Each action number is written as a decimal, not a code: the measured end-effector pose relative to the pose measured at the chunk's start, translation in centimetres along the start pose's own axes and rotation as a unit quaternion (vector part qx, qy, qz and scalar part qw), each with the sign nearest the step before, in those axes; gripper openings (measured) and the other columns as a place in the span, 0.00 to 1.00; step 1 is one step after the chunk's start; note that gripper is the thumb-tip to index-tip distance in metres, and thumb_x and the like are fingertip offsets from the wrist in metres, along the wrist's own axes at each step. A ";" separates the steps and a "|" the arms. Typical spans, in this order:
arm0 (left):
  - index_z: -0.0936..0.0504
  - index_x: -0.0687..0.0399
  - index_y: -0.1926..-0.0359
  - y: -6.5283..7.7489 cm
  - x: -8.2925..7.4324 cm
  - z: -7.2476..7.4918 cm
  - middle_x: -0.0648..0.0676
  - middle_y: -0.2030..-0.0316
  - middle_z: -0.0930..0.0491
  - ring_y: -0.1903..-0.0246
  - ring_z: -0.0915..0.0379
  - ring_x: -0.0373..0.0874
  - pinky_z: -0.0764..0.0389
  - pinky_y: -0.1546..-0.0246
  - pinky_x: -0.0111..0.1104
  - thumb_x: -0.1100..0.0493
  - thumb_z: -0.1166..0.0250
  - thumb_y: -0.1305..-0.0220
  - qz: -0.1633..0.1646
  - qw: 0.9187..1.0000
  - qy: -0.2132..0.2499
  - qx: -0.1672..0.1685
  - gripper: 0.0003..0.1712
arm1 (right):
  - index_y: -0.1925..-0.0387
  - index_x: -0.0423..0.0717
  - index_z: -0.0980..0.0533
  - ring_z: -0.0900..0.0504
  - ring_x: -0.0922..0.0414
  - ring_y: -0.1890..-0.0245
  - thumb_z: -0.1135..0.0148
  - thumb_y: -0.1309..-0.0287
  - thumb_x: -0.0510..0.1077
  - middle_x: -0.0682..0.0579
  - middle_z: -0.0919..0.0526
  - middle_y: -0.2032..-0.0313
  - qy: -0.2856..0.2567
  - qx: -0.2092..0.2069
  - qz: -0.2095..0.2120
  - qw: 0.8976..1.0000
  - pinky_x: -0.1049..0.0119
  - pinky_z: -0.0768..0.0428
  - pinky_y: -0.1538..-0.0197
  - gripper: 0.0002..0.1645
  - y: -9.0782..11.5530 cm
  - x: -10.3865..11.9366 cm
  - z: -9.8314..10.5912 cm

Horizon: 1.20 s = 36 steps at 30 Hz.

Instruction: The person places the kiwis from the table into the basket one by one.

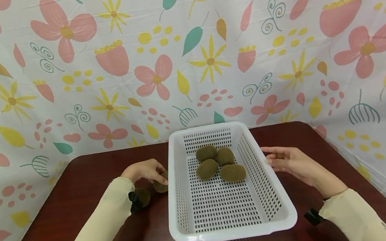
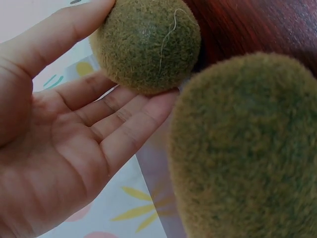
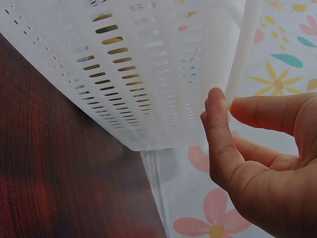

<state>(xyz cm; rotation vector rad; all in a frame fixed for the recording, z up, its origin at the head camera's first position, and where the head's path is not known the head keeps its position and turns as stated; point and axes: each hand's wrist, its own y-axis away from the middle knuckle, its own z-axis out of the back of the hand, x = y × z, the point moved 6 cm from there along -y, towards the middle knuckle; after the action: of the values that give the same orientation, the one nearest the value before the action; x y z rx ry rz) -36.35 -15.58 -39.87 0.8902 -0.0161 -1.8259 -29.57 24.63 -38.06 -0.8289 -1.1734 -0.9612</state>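
My left hand (image 1: 148, 171) grips a fuzzy brown kiwi (image 2: 148, 42) just left of the white basket (image 1: 233, 233), thumb on one side and fingers round the other. Close to that wrist lies another kiwi (image 1: 143, 197), large in the left wrist view and partly covered by the sleeve in the head view. On the other side, my right hand (image 1: 294, 164) pinches the basket's right rim (image 3: 241, 59), the thumb and fingertips meeting at its edge. Inside the basket, several kiwis (image 1: 233, 173) sit grouped toward the far half of its slotted floor.
A dark red-brown wooden table (image 1: 135, 240) carries everything. Behind it hangs a white curtain (image 1: 184, 109) printed with flowers and leaves, reaching down both sides. Black straps (image 1: 313, 216) circle the wrists over pale sleeves.
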 end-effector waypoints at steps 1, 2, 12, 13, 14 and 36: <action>0.23 0.69 0.44 0.0 0.0 0.0 0.60 0.49 0.23 0.51 0.24 0.50 0.17 0.57 0.39 0.57 0.28 0.44 0.000 1.000 0.002 0.000 0.30 | 0.32 0.28 0.43 0.17 0.58 0.56 0.43 0.33 0.39 0.45 0.21 0.54 0.000 0.000 0.000 1.000 0.66 0.18 0.53 0.34 0.0 0.0 0.0; 0.23 0.69 0.43 0.1 0.1 0.1 0.61 0.48 0.23 0.51 0.24 0.50 0.17 0.57 0.39 0.57 0.28 0.44 -0.002 1.000 0.003 0.001 0.30 | 0.32 0.28 0.43 0.17 0.58 0.56 0.43 0.33 0.39 0.45 0.21 0.54 0.000 0.000 -0.001 1.000 0.65 0.18 0.53 0.34 0.0 0.0 0.0; 0.27 0.74 0.41 0.9 0.7 1.0 0.66 0.44 0.26 0.49 0.24 0.54 0.17 0.57 0.40 0.58 0.29 0.43 0.007 0.998 0.054 0.008 0.33 | 0.32 0.29 0.42 0.18 0.59 0.56 0.43 0.33 0.39 0.46 0.21 0.55 0.001 -0.001 0.002 1.000 0.65 0.18 0.53 0.34 0.2 -0.3 0.1; 0.28 0.74 0.41 0.9 0.8 1.1 0.66 0.44 0.27 0.49 0.24 0.54 0.17 0.57 0.40 0.58 0.29 0.43 0.009 0.998 0.061 0.009 0.33 | 0.32 0.29 0.42 0.18 0.59 0.55 0.43 0.33 0.39 0.46 0.22 0.55 0.002 -0.002 0.003 1.000 0.65 0.18 0.53 0.34 0.2 -0.3 0.1; 0.28 0.74 0.41 1.0 0.9 1.2 0.67 0.43 0.27 0.48 0.24 0.54 0.17 0.57 0.40 0.57 0.29 0.43 0.010 0.998 0.064 0.010 0.34 | 0.32 0.29 0.42 0.18 0.59 0.55 0.43 0.33 0.39 0.46 0.22 0.55 0.003 -0.002 0.004 1.000 0.65 0.18 0.53 0.34 0.2 -0.3 0.2; 0.31 0.77 0.40 3.4 0.8 4.4 0.68 0.44 0.28 0.51 0.22 0.53 0.17 0.56 0.40 0.56 0.31 0.40 0.025 0.997 0.079 -0.003 0.35 | 0.31 0.28 0.43 0.18 0.60 0.55 0.43 0.33 0.39 0.46 0.22 0.54 0.002 -0.002 -0.003 1.000 0.66 0.18 0.52 0.35 0.2 0.1 0.1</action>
<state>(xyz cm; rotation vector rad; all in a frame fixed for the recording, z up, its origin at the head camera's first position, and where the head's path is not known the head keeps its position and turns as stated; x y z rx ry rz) -36.33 -19.44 -35.74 1.0188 0.0652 -1.7045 -29.44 24.74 -37.95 -0.8277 -1.1719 -0.9695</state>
